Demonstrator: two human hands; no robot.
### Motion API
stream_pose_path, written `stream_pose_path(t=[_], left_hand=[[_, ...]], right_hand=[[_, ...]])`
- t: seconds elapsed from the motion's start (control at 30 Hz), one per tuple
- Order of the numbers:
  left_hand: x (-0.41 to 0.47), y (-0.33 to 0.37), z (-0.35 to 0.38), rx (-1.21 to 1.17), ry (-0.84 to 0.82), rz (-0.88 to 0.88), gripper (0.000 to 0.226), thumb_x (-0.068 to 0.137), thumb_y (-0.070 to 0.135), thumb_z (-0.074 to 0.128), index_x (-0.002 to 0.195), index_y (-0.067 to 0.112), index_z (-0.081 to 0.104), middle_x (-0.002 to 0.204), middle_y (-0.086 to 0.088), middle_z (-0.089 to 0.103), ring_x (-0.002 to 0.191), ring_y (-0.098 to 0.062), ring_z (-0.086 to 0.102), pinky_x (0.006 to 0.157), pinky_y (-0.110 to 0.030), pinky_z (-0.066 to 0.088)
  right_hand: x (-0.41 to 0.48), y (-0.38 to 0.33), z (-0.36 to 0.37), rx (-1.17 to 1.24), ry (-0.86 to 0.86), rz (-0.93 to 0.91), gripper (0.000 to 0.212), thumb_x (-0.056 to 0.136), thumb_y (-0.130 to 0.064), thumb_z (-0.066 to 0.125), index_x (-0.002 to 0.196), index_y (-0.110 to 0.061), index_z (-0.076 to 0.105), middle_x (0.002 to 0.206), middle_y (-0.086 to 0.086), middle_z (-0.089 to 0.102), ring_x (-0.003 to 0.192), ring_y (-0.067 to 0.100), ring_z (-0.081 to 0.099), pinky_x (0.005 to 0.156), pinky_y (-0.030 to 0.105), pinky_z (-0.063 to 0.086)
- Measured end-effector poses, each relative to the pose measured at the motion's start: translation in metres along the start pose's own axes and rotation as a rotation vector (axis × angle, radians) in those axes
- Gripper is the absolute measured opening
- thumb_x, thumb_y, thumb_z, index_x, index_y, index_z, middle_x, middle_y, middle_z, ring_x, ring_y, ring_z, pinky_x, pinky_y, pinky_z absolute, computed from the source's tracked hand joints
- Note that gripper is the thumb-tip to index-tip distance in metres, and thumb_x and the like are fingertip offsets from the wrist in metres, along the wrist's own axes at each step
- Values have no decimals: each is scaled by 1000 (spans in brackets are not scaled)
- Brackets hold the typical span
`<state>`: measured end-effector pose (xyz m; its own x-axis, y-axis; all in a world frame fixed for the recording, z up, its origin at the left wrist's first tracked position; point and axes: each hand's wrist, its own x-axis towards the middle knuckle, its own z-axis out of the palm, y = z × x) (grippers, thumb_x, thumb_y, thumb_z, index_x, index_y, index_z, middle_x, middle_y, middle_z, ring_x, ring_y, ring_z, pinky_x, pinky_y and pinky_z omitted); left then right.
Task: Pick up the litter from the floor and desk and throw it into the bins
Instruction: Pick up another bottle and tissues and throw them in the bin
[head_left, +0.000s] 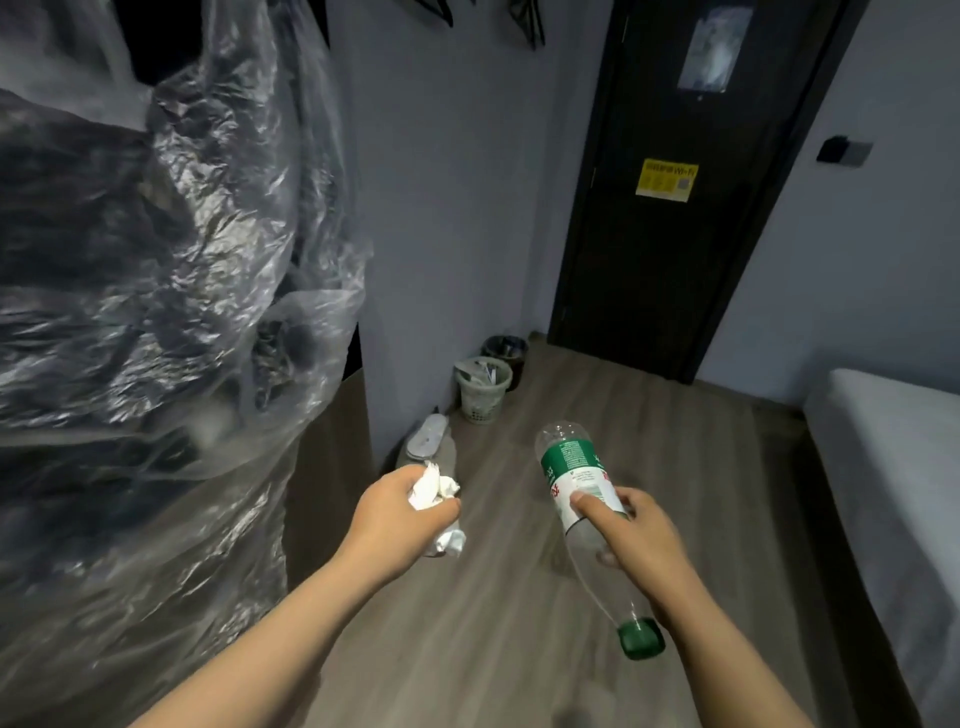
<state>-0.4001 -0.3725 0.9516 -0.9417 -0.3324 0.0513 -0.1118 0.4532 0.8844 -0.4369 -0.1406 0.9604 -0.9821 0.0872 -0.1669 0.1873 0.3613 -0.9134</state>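
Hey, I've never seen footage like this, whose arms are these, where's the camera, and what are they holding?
There is one picture, from a wide-angle camera worn on a person's head, looking forward and down, so the two bare arms are the wearer's own. The left hand grips crumpled white tissue paper. The right hand holds a clear plastic bottle with a green label and green cap, cap towards the wearer. Ahead, on the grey wooden floor, a pale slotted plastic bin stands by the wall, with a dark bin behind it, near a black door.
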Motion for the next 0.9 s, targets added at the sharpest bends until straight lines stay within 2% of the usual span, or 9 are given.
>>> stream_pose_path(t=[0.17, 0.33, 0.6, 0.7, 0.77, 0.9], left_hand=[[88, 12, 31, -45, -54, -25, 28, 74, 14, 67, 55, 21, 48, 45, 15, 52, 42, 3, 48, 38, -6, 32], [175, 16, 48, -88, -119, -44, 25, 78, 6, 64, 60, 18, 51, 41, 12, 56, 37, 2, 51, 37, -5, 32], [343, 8, 67, -115, -205, -34, 27, 83, 1, 61, 62, 12, 48, 37, 10, 52, 38, 3, 54, 38, -6, 34], [403, 10, 76, -99, -283, -50, 17, 84, 1, 57, 68, -3, 53, 44, 0, 58, 39, -1, 56, 40, -7, 36], [438, 11, 86, -113, -321, -70, 16, 84, 0, 54, 76, -13, 52, 55, -15, 60, 40, -4, 57, 42, -9, 40], [506, 12, 116, -124, -373, -95, 13, 83, 0, 51, 71, -2, 50, 59, -27, 58, 43, -11, 58, 45, -14, 42]], right_hand=[[96, -17, 2, -16, -11, 25, 41, 79, -38, 73, 112, -18, 60, 102, -6, 62, 94, 15, 63, 89, 46, 54], [181, -33, 20, -42, -6, 38, 45, 80, -39, 72, 117, -17, 59, 109, 0, 64, 98, 19, 63, 91, 45, 52], [328, -70, 65, -30, 37, 87, 43, 81, -34, 72, 117, -14, 60, 105, 0, 65, 93, 19, 64, 88, 43, 54], [378, -81, 75, -2, 65, 99, 39, 81, -34, 72, 114, -15, 60, 98, -2, 66, 82, 17, 64, 69, 31, 51], [409, -84, 79, 4, 74, 112, 35, 82, -35, 72, 109, -17, 59, 94, -5, 65, 77, 14, 64, 60, 24, 45], [479, -86, 81, 20, 73, 159, 36, 81, -35, 73, 108, -19, 57, 95, -5, 64, 83, 16, 65, 67, 29, 50]])
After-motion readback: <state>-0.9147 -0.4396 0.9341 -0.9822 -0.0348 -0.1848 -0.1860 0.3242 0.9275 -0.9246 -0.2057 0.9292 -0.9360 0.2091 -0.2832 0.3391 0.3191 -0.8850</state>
